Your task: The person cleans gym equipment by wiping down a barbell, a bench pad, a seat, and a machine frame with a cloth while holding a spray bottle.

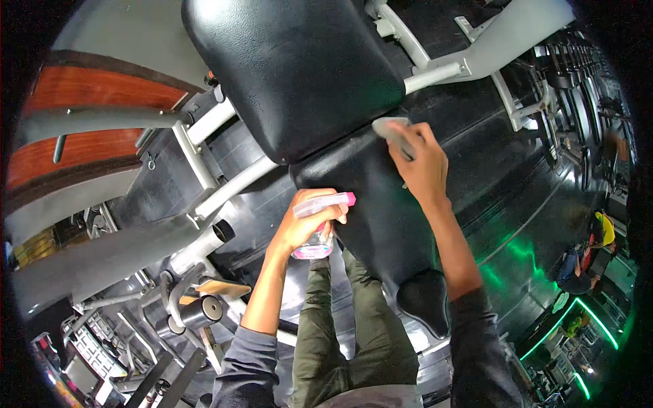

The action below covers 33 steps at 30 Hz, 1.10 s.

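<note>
My left hand (307,221) is closed around a clear spray bottle (314,250) with a white head and a pink nozzle tip, which points right over the bench seat. In my right hand (423,163) is a folded grey cloth (393,127), a little blurred. It is at the upper right part of the black padded seat (381,204), close to the seam with the backrest; whether it presses on the padding I cannot tell. The wide black backrest (292,68) rises beyond the seat. A small black pad (423,299) sits at the seat's near end.
White metal frame bars (231,187) flank the bench on the left, and another arm (490,51) extends at upper right. Gym machines (190,306) stand at lower left. A dumbbell rack (571,88) lines the far right. Another person (578,262) is at the right, near green lights.
</note>
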Available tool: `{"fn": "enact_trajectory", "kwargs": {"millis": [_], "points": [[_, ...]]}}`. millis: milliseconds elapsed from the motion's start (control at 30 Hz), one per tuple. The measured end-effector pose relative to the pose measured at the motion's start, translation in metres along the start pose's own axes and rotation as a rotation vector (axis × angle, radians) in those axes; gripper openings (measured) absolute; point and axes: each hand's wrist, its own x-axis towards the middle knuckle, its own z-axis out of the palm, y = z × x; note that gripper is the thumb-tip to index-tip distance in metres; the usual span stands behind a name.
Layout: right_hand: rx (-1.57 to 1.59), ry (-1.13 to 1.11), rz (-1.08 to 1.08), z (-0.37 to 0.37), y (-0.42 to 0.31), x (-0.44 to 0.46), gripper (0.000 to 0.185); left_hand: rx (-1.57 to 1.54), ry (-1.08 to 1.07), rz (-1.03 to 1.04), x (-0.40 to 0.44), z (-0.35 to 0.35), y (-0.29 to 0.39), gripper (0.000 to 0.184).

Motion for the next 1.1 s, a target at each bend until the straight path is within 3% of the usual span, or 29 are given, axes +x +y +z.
{"fn": "enact_trajectory", "kwargs": {"millis": [67, 200, 233, 267, 367, 500, 667, 733, 833, 933, 1000, 1067, 1100], "points": [[-0.037, 0.050, -0.067, 0.008, -0.004, -0.005, 0.040, 0.010, 0.008, 0.019, 0.008, 0.002, -0.002, 0.017], [0.088, -0.215, -0.376, 0.010, -0.009, -0.028, 0.043, -0.161, 0.136, 0.001, 0.018, 0.015, -0.018, 0.017], [0.054, -0.174, -0.395, 0.006, -0.002, -0.021, 0.042, -0.182, 0.159, 0.032, 0.021, 0.017, -0.023, 0.019], [0.025, -0.121, -0.362, 0.000, 0.009, -0.014, 0.039, -0.205, 0.183, 0.063, 0.024, 0.019, -0.028, 0.020], [0.016, 0.084, 0.030, -0.009, 0.029, 0.017, 0.032, -0.142, 0.290, 0.018, 0.026, 0.030, -0.023, 0.024], [0.100, 0.123, -0.067, 0.001, 0.024, 0.027, 0.032, -0.109, 0.431, -0.033, 0.031, 0.041, -0.022, 0.026], [0.084, -0.258, -0.228, -0.003, -0.006, 0.010, 0.030, -0.121, 0.555, -0.035, 0.034, 0.046, -0.026, 0.029], [0.063, -0.223, -0.163, -0.012, 0.008, 0.024, 0.031, -0.097, 0.585, -0.061, 0.033, 0.046, -0.028, 0.029], [0.077, -0.021, 0.144, -0.022, 0.036, 0.045, 0.028, -0.144, 0.559, 0.002, 0.031, 0.040, -0.036, 0.028], [0.259, 0.012, 0.133, -0.015, 0.036, 0.034, 0.029, -0.112, 0.570, 0.005, 0.030, 0.043, -0.033, 0.028], [0.374, -0.106, 0.050, -0.016, 0.026, 0.015, 0.035, -0.082, 0.572, 0.013, 0.029, 0.041, -0.039, 0.028], [0.349, -0.073, 0.041, -0.010, 0.025, 0.001, 0.036, -0.021, 0.593, -0.026, 0.028, 0.039, -0.042, 0.034], [0.357, -0.090, 0.122, -0.017, 0.027, 0.002, 0.036, 0.009, 0.579, -0.012, 0.027, 0.039, -0.042, 0.038]]}}
